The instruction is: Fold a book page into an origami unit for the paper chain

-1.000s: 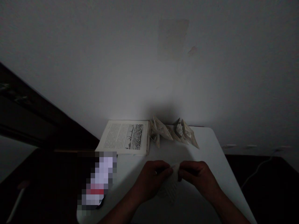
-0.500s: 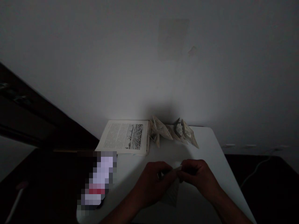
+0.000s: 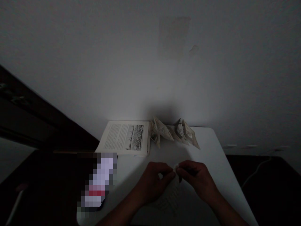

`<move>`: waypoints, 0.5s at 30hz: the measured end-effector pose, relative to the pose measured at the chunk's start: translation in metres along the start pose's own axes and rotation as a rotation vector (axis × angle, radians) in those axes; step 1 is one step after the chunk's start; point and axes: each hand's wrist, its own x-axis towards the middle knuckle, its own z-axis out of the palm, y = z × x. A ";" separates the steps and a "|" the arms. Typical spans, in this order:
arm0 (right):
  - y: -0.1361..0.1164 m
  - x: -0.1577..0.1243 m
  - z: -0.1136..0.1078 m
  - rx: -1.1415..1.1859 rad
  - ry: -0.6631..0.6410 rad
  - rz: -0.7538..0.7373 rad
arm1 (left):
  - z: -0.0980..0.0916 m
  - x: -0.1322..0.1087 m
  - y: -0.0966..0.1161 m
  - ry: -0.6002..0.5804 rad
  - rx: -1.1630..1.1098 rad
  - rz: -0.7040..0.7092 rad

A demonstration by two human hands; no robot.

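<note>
Where left hand (image 3: 152, 182) meets right hand (image 3: 197, 179) (pinching paper (image 3: 171, 192)), table edge (image 3: 224, 163) runs near.

Table (image 3: 211, 147) plain white. Book (image 3: 125, 137): cream pages, black print, one black-and-white picture. Folded paper shapes (image 3: 175, 133): off-white with grey lines of print. Sheet (image 3: 171, 193): pale, faint rows of dark print. Wall (image 3: 94, 62) grey-white, one slightly darker square patch. Cable (image 3: 256, 171) white.

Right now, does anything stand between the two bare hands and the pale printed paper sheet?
Nothing visible does. The left hand and right hand both pinch the pale printed paper sheet at its top. The open book and folded paper figures lie farther back, apart.
</note>
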 end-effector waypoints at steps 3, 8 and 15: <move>-0.002 0.000 -0.001 -0.051 0.005 -0.033 | 0.000 0.000 -0.002 0.011 -0.005 -0.016; -0.004 0.001 -0.001 -0.127 0.013 -0.073 | 0.001 0.000 -0.002 0.012 -0.008 0.022; -0.005 0.001 -0.002 -0.107 0.025 -0.091 | 0.005 0.002 -0.006 0.018 -0.034 -0.004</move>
